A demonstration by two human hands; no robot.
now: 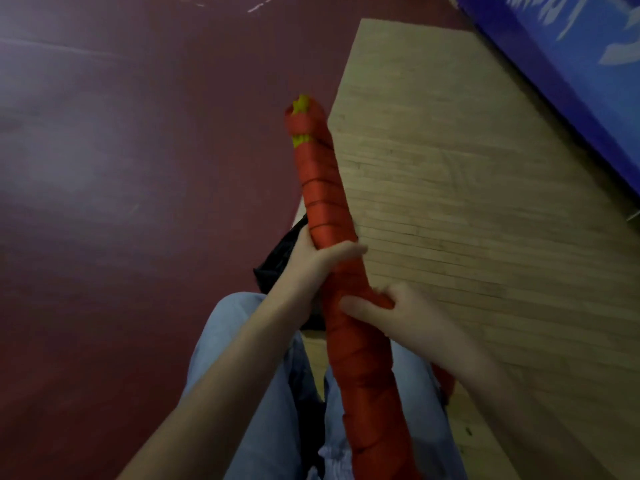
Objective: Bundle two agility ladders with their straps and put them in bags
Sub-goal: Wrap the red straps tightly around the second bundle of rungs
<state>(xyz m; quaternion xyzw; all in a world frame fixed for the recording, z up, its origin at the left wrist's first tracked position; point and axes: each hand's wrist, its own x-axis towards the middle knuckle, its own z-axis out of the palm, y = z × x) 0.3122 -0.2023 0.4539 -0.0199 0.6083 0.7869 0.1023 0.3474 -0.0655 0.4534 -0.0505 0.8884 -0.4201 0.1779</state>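
Mid-frame, left hand (313,263) and right hand (398,311) both curl their fingers (348,251) round the strap-bound ladder bundle (323,188) slanting along the counter (467,202) edge, likely steadying it for the black bag (277,268) beneath.

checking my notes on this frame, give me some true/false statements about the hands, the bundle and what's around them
1. The left hand and right hand both hold the red bundle. True.
2. Yellow rungs show at the bundle's far end. True.
3. The bundle is already inside the black bag. False: the bundle is bare where it shows, and the bag lies behind the left hand.
4. The floor is green. False: it is dark red.
5. The wooden bench is left of the bundle. False: it is on the right.
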